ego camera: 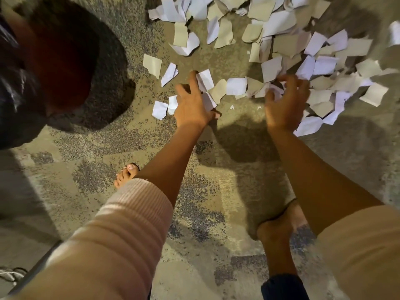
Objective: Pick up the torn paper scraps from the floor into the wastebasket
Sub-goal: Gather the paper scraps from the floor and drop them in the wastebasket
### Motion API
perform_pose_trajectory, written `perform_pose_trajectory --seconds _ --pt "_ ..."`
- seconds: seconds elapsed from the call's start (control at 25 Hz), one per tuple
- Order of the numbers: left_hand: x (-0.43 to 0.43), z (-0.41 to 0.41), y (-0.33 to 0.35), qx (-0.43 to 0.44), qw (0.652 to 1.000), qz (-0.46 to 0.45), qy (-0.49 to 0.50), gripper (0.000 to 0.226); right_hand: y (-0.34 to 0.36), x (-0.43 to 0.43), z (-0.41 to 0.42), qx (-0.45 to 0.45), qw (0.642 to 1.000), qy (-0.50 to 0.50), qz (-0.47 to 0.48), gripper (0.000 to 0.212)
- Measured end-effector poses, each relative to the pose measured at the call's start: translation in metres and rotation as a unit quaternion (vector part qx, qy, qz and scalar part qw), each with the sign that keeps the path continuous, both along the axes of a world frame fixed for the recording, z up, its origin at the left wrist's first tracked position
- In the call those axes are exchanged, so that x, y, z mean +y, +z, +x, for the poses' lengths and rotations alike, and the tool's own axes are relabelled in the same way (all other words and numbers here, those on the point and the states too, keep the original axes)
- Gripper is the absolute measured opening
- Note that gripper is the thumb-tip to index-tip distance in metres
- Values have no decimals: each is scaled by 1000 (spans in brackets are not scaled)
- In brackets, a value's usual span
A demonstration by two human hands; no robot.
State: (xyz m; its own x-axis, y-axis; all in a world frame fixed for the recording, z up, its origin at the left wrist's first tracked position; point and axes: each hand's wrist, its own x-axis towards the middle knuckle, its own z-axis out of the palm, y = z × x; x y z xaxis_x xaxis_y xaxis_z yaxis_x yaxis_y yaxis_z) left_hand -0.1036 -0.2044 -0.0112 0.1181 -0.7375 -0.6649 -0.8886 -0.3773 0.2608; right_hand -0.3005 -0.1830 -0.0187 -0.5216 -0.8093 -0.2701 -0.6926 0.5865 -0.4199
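Observation:
Torn white and beige paper scraps [279, 46] lie in a thick spread over the patterned carpet, from the top middle to the right, with a few loose ones [159, 109] nearer the left. The wastebasket [65, 68], dark with a black liner and a reddish inside, stands at the upper left. My left hand [190, 102] rests with its fingers spread on scraps at the near edge of the spread. To its right, my right hand [285, 100] curls its fingers around a small bunch of scraps on the floor.
My bare feet stand on the carpet, one [126, 174] under my left forearm and one [279, 230] under my right. A white cable [10, 276] lies at the bottom left, beside a dark strip along the floor.

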Motion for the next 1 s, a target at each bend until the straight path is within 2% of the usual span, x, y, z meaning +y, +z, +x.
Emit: perform_pose_trajectory --seconds 0.08,0.2,0.32,0.4,0.48,0.64,0.76,0.84,0.92,1.0 --pt "-5 -5 -3 -17 999 40 -26 133 0 6 -26 51 998 -29 24 51" --pt "-4 -10 -8 -43 995 67 -59 134 -1 32 -56 106 989 -34 99 88" --pt "-3 -14 -13 -39 998 35 -38 121 -3 59 -76 97 980 -62 162 122" --pt "-2 -21 -16 -10 1000 5 -27 108 -8 72 -82 77 974 -43 209 135" --pt "-1 -37 -18 15 999 -15 -41 97 -15 72 -85 16 977 -34 211 132" --pt "0 -81 -19 83 994 -38 -58 91 -20 49 -79 -75 989 -53 114 119" --pt "-1 -111 -14 129 987 -61 -78 93 -14 23 -71 -33 998 29 37 98" --pt "-3 -124 -9 139 984 -79 -81 100 -11 10 -74 10 996 82 30 91" --pt "-5 -128 -8 119 984 -113 -74 108 -8 8 -84 -19 998 62 13 95" --pt "-12 -126 -9 77 984 -145 -71 110 -5 15 -106 -36 999 30 10 108"
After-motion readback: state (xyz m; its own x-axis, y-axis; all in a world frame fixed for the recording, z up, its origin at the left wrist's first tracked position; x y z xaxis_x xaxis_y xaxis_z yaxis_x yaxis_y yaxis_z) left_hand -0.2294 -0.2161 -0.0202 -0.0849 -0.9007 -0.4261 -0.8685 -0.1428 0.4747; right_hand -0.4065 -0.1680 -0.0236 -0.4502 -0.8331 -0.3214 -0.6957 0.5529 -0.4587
